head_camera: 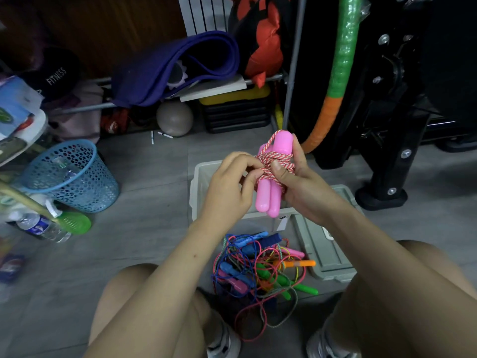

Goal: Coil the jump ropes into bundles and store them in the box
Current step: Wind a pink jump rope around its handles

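Pink-handled rope bundle [273, 174] nearly done: red-white cord is wound around both handles, held up directly above the box [197, 187]. Right hand [296, 182] clasps the bundle, thumb pressed on the wraps. Left hand [229, 184] pinches the cord end at the bundle's left side, probably tucking or tightening the last turn. Box sits open, interior mostly hidden behind the hands, so cannot tell if anything is stored yet. Lid [327, 249] lies just right of the box. Tangled rope pile [260, 270] sits in front of the box, all uncoiled, so most of the task remains.
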